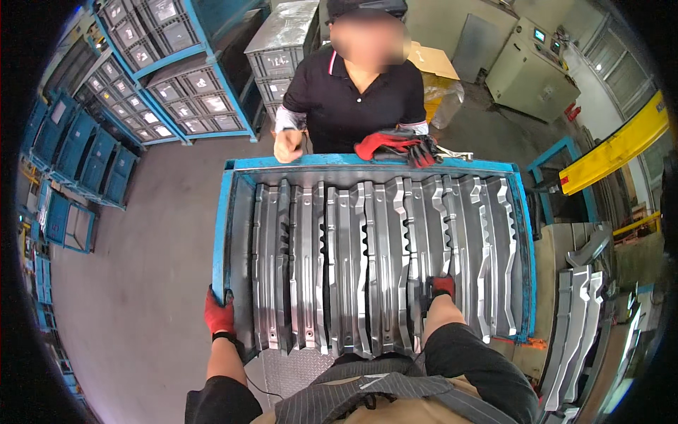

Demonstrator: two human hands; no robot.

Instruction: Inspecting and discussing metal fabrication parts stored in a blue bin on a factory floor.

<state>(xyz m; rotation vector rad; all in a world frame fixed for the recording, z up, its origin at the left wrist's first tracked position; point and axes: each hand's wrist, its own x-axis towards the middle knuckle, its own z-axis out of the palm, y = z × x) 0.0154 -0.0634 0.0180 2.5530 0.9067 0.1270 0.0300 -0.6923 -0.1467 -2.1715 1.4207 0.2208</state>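
We see a row of long metal panels [385, 268] inside the blue bin [222, 247], bare silver-grey and shiny, each pressed into a channel with raised ribs. Wavy, notched flanges run down their sides (the notches show darkest around the middle of the row), and a few small holes sit toward the near ends.

Their long axes run from the bin's far edge to its near edge, roughly parallel to its left and right edges. They lie side by side, with a slight bend to some.

Our right hand [443, 286], in a red and dark glove, is on the panels right of centre, nearer the near edge; we cannot tell whether its hidden fingers grasp one or merely rest there. Our left hand [219, 314], gloved alike, grasps the bin's left edge toward the near-left corner, to the left of the whole row.
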